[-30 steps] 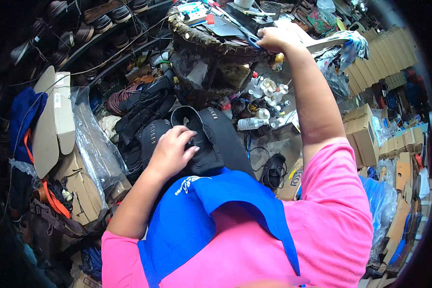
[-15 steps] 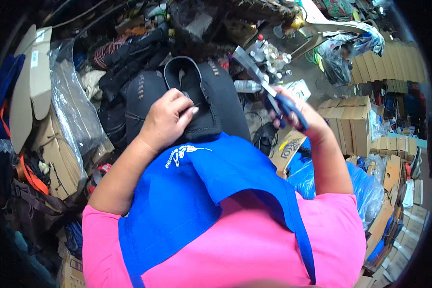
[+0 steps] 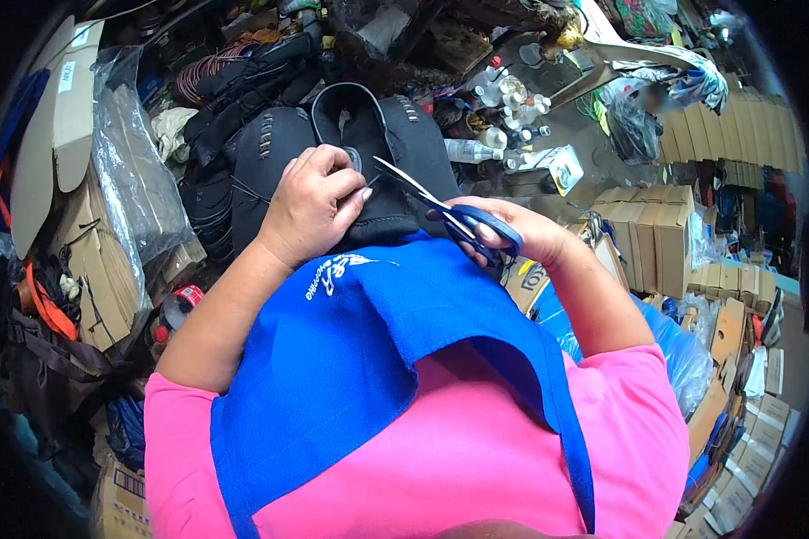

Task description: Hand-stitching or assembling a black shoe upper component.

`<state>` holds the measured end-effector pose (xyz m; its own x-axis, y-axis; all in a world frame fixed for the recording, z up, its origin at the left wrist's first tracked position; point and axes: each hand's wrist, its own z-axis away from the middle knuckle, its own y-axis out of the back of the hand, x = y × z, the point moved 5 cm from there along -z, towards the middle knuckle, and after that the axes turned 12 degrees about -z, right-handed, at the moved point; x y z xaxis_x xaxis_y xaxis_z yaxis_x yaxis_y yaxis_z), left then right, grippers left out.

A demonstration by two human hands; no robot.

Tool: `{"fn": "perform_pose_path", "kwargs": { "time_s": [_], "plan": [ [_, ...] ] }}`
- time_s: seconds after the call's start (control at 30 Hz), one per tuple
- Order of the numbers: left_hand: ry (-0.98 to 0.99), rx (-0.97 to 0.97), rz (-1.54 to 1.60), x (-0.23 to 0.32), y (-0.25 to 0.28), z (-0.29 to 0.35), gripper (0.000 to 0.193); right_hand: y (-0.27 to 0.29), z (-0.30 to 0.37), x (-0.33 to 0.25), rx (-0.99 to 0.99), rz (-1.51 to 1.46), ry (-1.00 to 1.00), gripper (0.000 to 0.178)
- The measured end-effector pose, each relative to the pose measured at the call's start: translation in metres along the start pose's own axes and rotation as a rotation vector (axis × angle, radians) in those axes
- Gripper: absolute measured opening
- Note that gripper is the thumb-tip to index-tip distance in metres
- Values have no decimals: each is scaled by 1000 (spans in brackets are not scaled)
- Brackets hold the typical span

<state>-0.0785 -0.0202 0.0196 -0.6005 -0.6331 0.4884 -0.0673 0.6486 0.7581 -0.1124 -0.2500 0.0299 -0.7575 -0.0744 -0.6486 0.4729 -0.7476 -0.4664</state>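
Note:
On my lap, over the blue apron [image 3: 324, 359], rests a black stitched piece [image 3: 382, 216] that looks like a shoe upper, with a curved collar at its far end. My left hand [image 3: 313, 205] is closed on its left side, thumb and fingers pinched together; what lies right at the fingertips is partly hidden. My right hand [image 3: 503, 229] grips blue-handled scissors [image 3: 420, 189] by the handles. Their blades are parted and point left over the black piece, tips close to the left fingers.
Plastic bottles [image 3: 472, 151] stand beyond my right hand, near a white box [image 3: 557, 169]. Cardboard bundles [image 3: 652, 234] are stacked at the right. Tall cardboard sheets [image 3: 67, 117] and clear plastic wrap [image 3: 135, 171] line the left. Black pieces and cords [image 3: 252, 85] lie heaped at the far left.
My right hand has brought the scissors down and left, from raised over the right side to close above the black piece. The left hand keeps its pinch in nearly the same place.

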Motion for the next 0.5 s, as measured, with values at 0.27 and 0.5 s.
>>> {"fn": "perform_pose_path", "kwargs": {
  "time_s": [0.27,0.5],
  "plan": [
    [-36,-23,-32,3,-2,3,11,-3,-18,2,40,30,76,59],
    [-33,-55,-29,4,-3,3,11,-2,-23,8,83,24,98,55]
  ]
}}
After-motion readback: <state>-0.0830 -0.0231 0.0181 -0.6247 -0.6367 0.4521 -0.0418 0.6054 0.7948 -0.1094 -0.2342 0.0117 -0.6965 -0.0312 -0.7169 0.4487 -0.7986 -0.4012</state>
